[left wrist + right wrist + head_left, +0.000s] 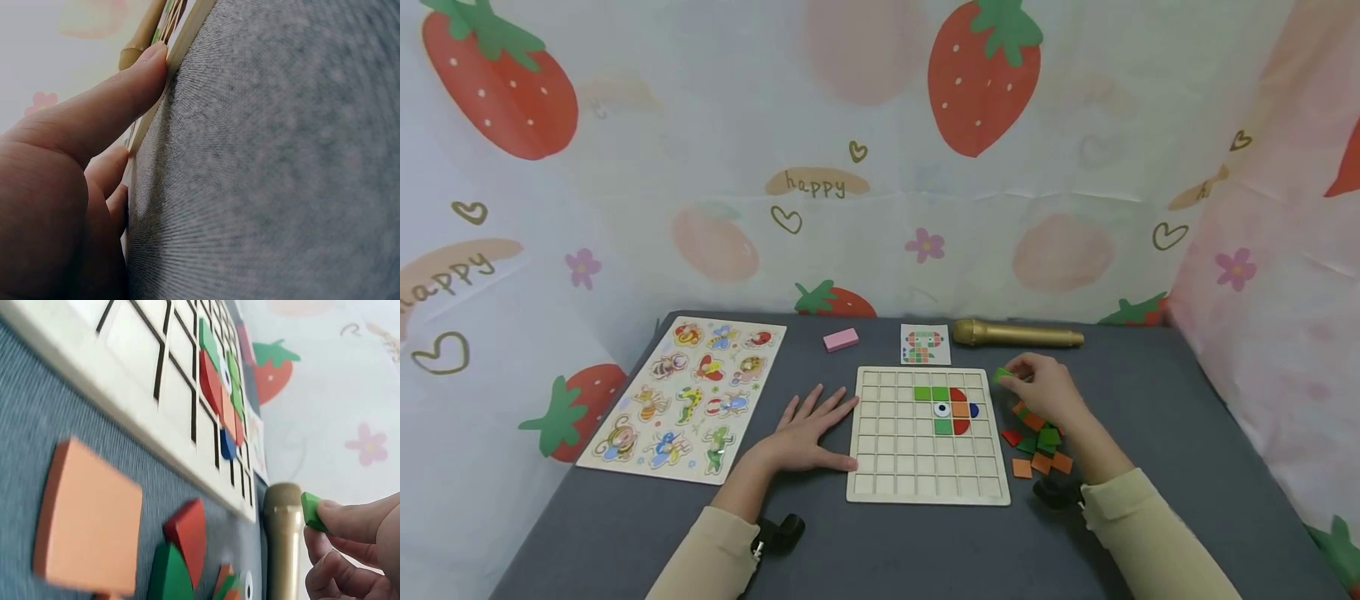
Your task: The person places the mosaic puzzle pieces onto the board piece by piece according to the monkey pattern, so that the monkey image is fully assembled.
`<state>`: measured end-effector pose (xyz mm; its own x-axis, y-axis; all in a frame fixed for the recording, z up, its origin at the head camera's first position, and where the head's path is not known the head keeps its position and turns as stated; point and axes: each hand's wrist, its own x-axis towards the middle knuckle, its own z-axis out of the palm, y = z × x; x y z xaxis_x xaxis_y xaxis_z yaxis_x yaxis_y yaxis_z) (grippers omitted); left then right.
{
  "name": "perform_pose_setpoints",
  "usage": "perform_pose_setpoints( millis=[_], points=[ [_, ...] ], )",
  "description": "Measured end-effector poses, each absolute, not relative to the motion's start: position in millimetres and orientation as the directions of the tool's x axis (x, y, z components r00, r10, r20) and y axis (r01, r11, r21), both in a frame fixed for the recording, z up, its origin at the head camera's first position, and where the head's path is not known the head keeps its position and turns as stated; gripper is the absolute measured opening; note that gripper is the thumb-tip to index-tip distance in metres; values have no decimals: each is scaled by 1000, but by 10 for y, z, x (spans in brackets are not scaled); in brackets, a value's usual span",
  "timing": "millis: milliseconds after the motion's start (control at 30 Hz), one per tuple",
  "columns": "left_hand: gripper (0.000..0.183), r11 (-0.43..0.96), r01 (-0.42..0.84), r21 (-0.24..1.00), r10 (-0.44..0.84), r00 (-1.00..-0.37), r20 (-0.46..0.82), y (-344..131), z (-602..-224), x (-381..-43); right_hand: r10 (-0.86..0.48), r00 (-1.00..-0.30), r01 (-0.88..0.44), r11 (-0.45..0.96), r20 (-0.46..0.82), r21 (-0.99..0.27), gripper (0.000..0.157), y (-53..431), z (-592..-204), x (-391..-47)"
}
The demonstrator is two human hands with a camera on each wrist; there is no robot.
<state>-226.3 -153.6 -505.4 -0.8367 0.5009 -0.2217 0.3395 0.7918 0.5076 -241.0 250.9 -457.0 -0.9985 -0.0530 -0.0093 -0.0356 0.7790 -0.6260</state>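
The left hand [805,433] lies flat on the grey counter [880,542], fingers straight, its fingertips [153,56] touching the left edge of the wooden grid board [928,436]; the right hand [1045,392] hovers just right of the board's far corner, pinching a small green tile [1002,375] between its fingertips [331,515]. Far left lies an animal peg puzzle [688,400]. Behind the board sit a pink block [840,339], a pattern card [925,344] and a gold microphone [1018,335]. Loose tiles [1037,446] lie under the right wrist. The backdrop [880,150] reads "happy".
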Motion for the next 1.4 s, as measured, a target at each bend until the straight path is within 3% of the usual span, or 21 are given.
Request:
perform_pose_setpoints(
  millis=[900,1400],
  points=[
    [103,783,343,520,507,-836,-212,-1498,-5019,-2274,-146,-989,-88,699,-20,-710,19,1944,-4498,-2508],
    [103,787,337,516,500,-839,-214,-1529,-5036,-2254,-179,-982,-78,659,-55,-748,11,1622,-4678,-2669]
  ],
)
